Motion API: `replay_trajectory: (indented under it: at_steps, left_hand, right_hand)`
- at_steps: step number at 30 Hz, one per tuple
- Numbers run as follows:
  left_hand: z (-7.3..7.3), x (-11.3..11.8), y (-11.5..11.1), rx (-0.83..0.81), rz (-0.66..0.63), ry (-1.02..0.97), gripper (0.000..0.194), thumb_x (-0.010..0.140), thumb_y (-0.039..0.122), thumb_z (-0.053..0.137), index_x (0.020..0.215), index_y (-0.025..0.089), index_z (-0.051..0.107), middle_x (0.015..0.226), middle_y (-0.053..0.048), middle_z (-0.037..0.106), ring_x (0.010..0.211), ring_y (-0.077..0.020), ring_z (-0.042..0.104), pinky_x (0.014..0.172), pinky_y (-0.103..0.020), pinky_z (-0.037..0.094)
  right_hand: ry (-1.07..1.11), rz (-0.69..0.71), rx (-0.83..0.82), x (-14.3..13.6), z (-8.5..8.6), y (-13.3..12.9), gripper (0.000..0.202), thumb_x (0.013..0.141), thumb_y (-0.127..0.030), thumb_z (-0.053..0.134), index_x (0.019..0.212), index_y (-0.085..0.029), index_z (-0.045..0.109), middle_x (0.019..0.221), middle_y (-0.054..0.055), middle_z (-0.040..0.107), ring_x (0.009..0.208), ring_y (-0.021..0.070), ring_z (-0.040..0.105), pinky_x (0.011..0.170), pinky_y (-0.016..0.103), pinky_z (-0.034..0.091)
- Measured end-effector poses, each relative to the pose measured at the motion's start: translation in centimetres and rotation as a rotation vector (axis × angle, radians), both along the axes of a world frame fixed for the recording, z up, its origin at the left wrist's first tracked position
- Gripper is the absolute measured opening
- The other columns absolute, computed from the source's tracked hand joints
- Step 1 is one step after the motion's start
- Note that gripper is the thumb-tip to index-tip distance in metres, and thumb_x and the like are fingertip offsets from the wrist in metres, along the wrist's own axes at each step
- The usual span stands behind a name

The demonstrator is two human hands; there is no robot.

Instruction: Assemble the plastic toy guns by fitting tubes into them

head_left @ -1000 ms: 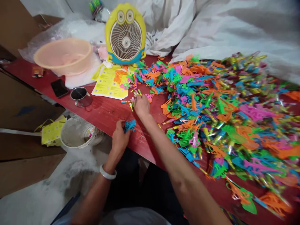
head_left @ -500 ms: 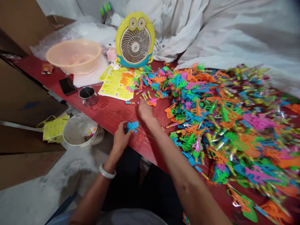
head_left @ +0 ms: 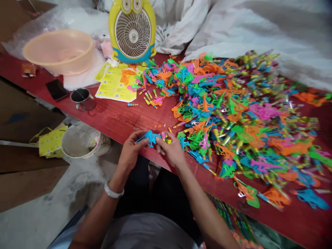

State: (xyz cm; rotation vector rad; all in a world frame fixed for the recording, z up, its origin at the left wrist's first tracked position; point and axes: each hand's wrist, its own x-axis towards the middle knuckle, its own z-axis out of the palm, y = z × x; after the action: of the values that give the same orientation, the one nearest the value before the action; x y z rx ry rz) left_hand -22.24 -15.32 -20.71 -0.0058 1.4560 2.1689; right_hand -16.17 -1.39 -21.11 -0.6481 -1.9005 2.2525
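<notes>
My left hand (head_left: 130,151), with a white bangle on its wrist, grips a small blue plastic toy piece (head_left: 151,138) over the table's front edge. Fingers of my right hand (head_left: 173,151) close in on the piece's right side. A small pink-topped tube (head_left: 163,135) and a yellow bit show at the right fingers, apparently held there; part of them is hidden. Further up the table, a few short banded tubes (head_left: 147,100) lie beside a pink piece (head_left: 157,100).
Many coloured plastic pieces (head_left: 204,103) and banded tubes cover the right of the red table (head_left: 111,119). Yellow printed sheets (head_left: 114,86), a fan (head_left: 133,36), a metal mug (head_left: 83,100), a phone (head_left: 56,90) and a peach basin (head_left: 58,52) stand behind. A bucket (head_left: 77,140) is below left.
My right hand has come back from the small tubes up the table to the blue piece in my left hand. The view has shifted, so the table things sit further left and higher.
</notes>
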Motion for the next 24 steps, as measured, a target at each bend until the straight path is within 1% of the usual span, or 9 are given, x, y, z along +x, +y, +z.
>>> replay_trajectory:
  at_steps: [2, 4, 6, 8, 12, 15, 18, 21, 24]
  left_hand:
    - [-0.2, 0.6, 0.2, 0.054, 0.038, -0.075, 0.040, 0.066, 0.036, 0.089, 0.097, 0.019, 0.073, 0.090, -0.002, 0.072, 0.076, -0.0127, 0.064, 0.076, -0.027, 0.050]
    - [-0.3, 1.3, 0.4, 0.062, 0.051, -0.155, 0.042, 0.065, 0.042, 0.090, 0.093, 0.017, 0.072, 0.086, -0.002, 0.072, 0.074, -0.0124, 0.065, 0.076, -0.027, 0.051]
    - [-0.3, 1.8, 0.5, 0.071, 0.012, -0.231, 0.047, 0.065, 0.050, 0.090, 0.091, 0.016, 0.072, 0.088, -0.004, 0.073, 0.078, -0.0142, 0.067, 0.079, -0.029, 0.053]
    - [-0.1, 2.2, 0.6, 0.086, -0.052, -0.275, 0.050, 0.063, 0.054, 0.090, 0.089, 0.015, 0.072, 0.090, -0.005, 0.073, 0.080, -0.0150, 0.069, 0.081, -0.030, 0.054]
    - [0.3, 2.7, 1.2, 0.076, -0.060, -0.231, 0.045, 0.061, 0.049, 0.092, 0.084, 0.016, 0.073, 0.081, 0.000, 0.071, 0.071, -0.0102, 0.063, 0.073, -0.024, 0.052]
    - [0.2, 3.0, 1.7, 0.055, -0.040, -0.182, 0.039, 0.066, 0.048, 0.089, 0.082, 0.017, 0.072, 0.077, 0.001, 0.069, 0.068, -0.0100, 0.061, 0.070, -0.024, 0.049]
    - [0.0, 3.1, 2.0, 0.042, 0.017, -0.127, 0.032, 0.069, 0.042, 0.087, 0.080, 0.018, 0.070, 0.077, 0.002, 0.069, 0.069, -0.0105, 0.061, 0.073, -0.025, 0.049]
    - [0.0, 3.0, 2.0, 0.034, 0.066, -0.099, 0.030, 0.068, 0.039, 0.087, 0.083, 0.019, 0.070, 0.081, 0.002, 0.071, 0.072, -0.0109, 0.063, 0.076, -0.026, 0.050]
    - [0.2, 3.0, 2.0, 0.005, 0.062, -0.070, 0.030, 0.066, 0.036, 0.088, 0.082, 0.018, 0.070, 0.080, 0.001, 0.072, 0.071, -0.0119, 0.064, 0.075, -0.026, 0.051]
  right_hand:
    - [0.035, -0.138, 0.022, 0.8, -0.6, -0.5, 0.034, 0.083, -0.053, 0.071, 0.089, -0.024, 0.053, 0.052, -0.008, 0.056, 0.040, 0.0100, 0.040, 0.043, 0.023, 0.031]
    - [0.133, -0.262, 0.204, 1.6, -1.0, -0.7, 0.028, 0.085, -0.048, 0.071, 0.083, -0.024, 0.056, 0.062, -0.004, 0.063, 0.053, 0.0133, 0.054, 0.055, 0.026, 0.044]
    - [0.242, -0.271, 0.419, 2.6, -1.1, -0.7, 0.023, 0.083, -0.044, 0.072, 0.078, -0.024, 0.061, 0.078, 0.002, 0.071, 0.075, 0.0186, 0.066, 0.072, 0.033, 0.052]
    - [0.253, -0.236, 0.488, 3.4, -1.1, -0.9, 0.022, 0.082, -0.042, 0.073, 0.075, -0.024, 0.062, 0.082, 0.004, 0.072, 0.080, 0.0204, 0.067, 0.075, 0.035, 0.053]
    - [0.060, -0.313, 0.205, 4.3, -0.9, -1.8, 0.038, 0.084, -0.048, 0.073, 0.069, -0.024, 0.047, 0.054, -0.005, 0.057, 0.049, 0.0130, 0.051, 0.052, 0.026, 0.041]
    - [0.031, -0.319, 0.042, 4.1, -0.9, -2.2, 0.043, 0.079, -0.052, 0.078, 0.071, -0.024, 0.046, 0.051, -0.007, 0.054, 0.046, 0.0105, 0.047, 0.048, 0.023, 0.036]
    - [0.012, -0.233, -0.112, 3.9, -1.1, -2.0, 0.043, 0.075, -0.053, 0.081, 0.076, -0.023, 0.050, 0.049, -0.009, 0.051, 0.041, 0.0086, 0.040, 0.043, 0.022, 0.028]
    - [-0.006, -0.124, -0.125, 4.1, -1.3, -1.6, 0.041, 0.074, -0.053, 0.080, 0.075, -0.022, 0.053, 0.049, -0.008, 0.053, 0.040, 0.0081, 0.038, 0.042, 0.022, 0.025]
    - [-0.043, -0.001, -0.049, 4.5, -1.3, -0.9, 0.037, 0.075, -0.051, 0.080, 0.076, -0.021, 0.058, 0.051, -0.006, 0.056, 0.045, 0.0100, 0.045, 0.047, 0.023, 0.034]
